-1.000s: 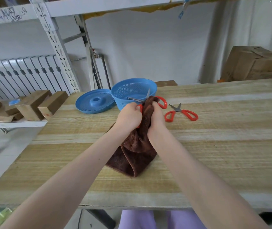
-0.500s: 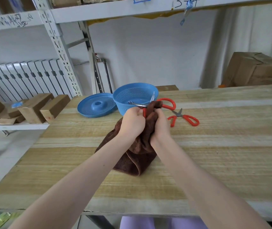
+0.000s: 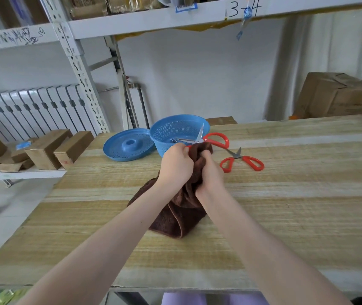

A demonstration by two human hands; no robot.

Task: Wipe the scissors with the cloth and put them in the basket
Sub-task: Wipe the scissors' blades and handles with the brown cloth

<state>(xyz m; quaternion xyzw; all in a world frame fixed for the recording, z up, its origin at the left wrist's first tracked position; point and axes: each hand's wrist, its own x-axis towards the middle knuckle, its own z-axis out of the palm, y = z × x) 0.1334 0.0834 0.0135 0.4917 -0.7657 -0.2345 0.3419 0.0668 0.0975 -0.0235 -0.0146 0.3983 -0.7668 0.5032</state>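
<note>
Scissors (image 3: 197,140) (blades splayed apart) are sticking out just beyond both hands' knuckles, near the basket (image 3: 169,130); the left hand (image 3: 176,166) is gripping their lower handle, the right hand (image 3: 209,176) is clutching the cloth (image 3: 182,210).

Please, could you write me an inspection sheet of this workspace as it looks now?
Surface: wooden table, pale striped boards.
Job's things: held scissors, red handles, blades open, seen against the blue basket; brown cloth bunched round one handle, lower end on the table; second scissors lying on the table, right of the basket.
Clutter: blue lid left of the basket.
Hands: left hand grips the held scissors; right hand grips the cloth.
Cables: nothing seen.
Surroundings: shelf rack, radiator, wooden blocks on a side shelf, cardboard box behind the table.
</note>
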